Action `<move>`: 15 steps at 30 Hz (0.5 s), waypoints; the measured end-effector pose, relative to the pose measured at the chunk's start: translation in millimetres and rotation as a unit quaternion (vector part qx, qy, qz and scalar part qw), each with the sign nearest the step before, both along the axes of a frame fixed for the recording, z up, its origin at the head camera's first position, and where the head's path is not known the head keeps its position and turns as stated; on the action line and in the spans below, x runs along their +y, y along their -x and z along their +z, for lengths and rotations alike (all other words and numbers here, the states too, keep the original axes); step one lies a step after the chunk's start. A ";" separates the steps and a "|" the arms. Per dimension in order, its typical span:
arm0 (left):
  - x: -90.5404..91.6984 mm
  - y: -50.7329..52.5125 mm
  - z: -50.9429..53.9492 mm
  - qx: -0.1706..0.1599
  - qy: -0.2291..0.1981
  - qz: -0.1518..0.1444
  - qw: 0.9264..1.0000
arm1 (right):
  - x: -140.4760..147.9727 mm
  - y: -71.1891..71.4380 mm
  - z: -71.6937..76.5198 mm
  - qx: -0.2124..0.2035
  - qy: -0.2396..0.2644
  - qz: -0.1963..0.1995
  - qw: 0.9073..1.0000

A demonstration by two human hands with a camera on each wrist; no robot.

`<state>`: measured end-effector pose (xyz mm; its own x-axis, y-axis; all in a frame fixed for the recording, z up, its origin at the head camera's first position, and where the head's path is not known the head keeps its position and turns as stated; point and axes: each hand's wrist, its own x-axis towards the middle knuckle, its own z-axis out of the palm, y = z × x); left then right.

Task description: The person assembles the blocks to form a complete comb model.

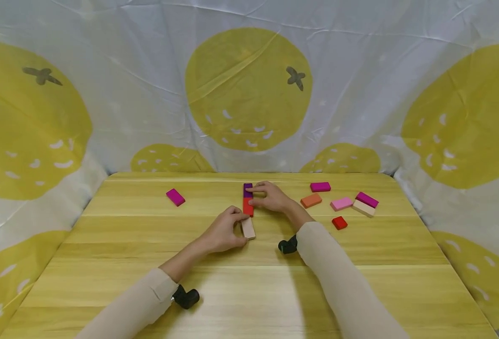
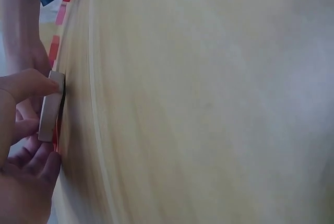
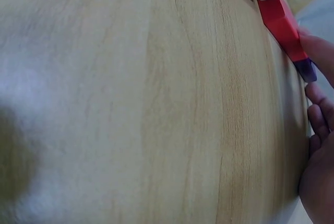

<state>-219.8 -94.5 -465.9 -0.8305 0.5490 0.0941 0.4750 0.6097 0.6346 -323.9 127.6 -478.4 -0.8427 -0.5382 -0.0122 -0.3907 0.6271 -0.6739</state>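
My left hand (image 1: 225,230) pinches a cream block (image 1: 248,228) between its thumb and fingers, at the near end of a short line of blocks. That cream block stands slightly turned against the line. Beyond it lies a red block (image 1: 247,207), and a purple block (image 1: 247,190) continues the line at the far end. My right hand (image 1: 271,197) reaches in from the right, one finger over the purple block and another digit touching the red block's side. In the right wrist view, its remaining fingers (image 3: 319,110) lie loosely bent near the purple end.
A magenta block (image 1: 175,197) lies alone to the left. On the right are another magenta block (image 1: 320,187), an orange block (image 1: 311,201), a pink block (image 1: 341,204), a small red block (image 1: 340,222), and a magenta block (image 1: 367,200) beside a cream block (image 1: 363,208). Patterned cloth (image 1: 342,108) hangs behind the table.
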 end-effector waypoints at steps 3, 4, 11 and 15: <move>-0.2 1.3 -1.3 0.007 0.001 -0.006 1.000 | -1.1 -0.3 -0.1 0.005 -0.003 0.001 1.000; -0.4 1.6 -1.8 0.010 0.002 -0.008 1.000 | -1.3 -0.3 -0.1 0.006 -0.003 0.002 1.000; -2.2 1.8 -3.6 0.031 0.004 -0.012 0.999 | -2.4 -0.2 0.9 0.010 -0.005 0.004 1.000; -3.2 1.3 -2.5 0.046 0.017 -0.016 0.999 | -2.0 -0.4 1.7 0.010 -0.005 0.000 1.000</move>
<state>-221.1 -97.7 -468.4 -0.8011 0.5793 0.1502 0.5502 0.6143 0.5656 -323.5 125.6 -476.7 -0.8428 -0.5382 -0.0018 -0.4036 0.6342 -0.6595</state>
